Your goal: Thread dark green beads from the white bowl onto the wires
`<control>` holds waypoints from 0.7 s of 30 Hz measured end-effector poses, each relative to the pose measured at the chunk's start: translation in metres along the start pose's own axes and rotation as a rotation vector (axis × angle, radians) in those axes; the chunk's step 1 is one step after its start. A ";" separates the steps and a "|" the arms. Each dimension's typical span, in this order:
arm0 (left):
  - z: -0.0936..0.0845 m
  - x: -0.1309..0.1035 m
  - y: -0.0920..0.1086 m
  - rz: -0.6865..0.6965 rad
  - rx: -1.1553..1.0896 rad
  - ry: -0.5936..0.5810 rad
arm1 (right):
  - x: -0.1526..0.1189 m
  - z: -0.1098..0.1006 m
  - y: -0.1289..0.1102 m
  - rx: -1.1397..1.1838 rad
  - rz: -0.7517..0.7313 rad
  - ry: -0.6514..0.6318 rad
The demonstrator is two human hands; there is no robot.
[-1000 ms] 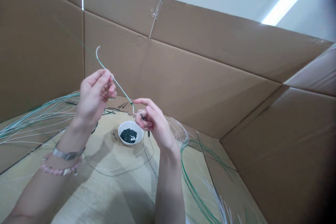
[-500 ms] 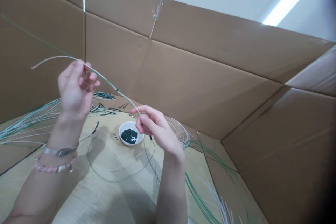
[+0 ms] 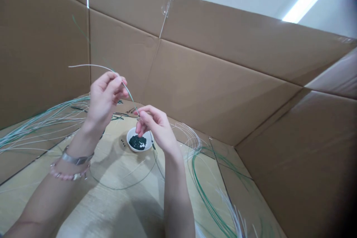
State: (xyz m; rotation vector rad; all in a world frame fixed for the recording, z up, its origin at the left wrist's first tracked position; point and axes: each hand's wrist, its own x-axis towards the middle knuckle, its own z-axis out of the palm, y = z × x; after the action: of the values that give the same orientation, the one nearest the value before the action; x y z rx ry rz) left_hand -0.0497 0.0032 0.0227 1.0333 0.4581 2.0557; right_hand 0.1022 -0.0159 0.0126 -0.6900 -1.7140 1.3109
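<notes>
Left hand [image 3: 103, 98], raised higher, pinches thin strands [image 3: 129, 92]; right hand [image 3: 156, 123] pinches them lower down.

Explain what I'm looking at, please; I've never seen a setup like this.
There's no robot: these are a person's bare left hand and right hand. Every picture comes from one camera on that person's head, looking forward and down. Both hands pinch thin white and green strands above a pale tabletop. On it stands a white bowl holding small dark pieces. Green coils lie to the right; cardboard walls rise behind.
</notes>
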 end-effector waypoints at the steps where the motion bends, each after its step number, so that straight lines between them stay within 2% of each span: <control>1: 0.001 0.000 -0.002 -0.010 0.007 -0.003 | 0.000 0.001 0.001 -0.016 -0.005 0.024; 5: 0.000 0.003 -0.008 0.001 0.011 0.020 | -0.001 -0.001 0.000 -0.083 0.016 0.060; 10: -0.016 0.018 -0.006 0.063 -0.043 0.149 | -0.003 -0.016 0.002 -0.130 0.065 0.005; 13: -0.028 0.027 -0.004 0.086 -0.071 0.225 | -0.001 -0.025 0.004 -0.118 0.104 -0.089; 18: -0.038 0.032 -0.004 0.104 -0.093 0.295 | 0.005 -0.037 0.018 -0.059 0.193 -0.368; 21: -0.038 0.033 -0.005 0.111 -0.092 0.299 | 0.010 -0.040 0.028 -0.018 0.196 -0.414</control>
State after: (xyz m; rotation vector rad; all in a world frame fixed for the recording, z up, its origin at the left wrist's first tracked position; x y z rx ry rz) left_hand -0.0898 0.0332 0.0135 0.7122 0.4603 2.3202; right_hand 0.1300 0.0201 -0.0075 -0.6414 -2.0257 1.6655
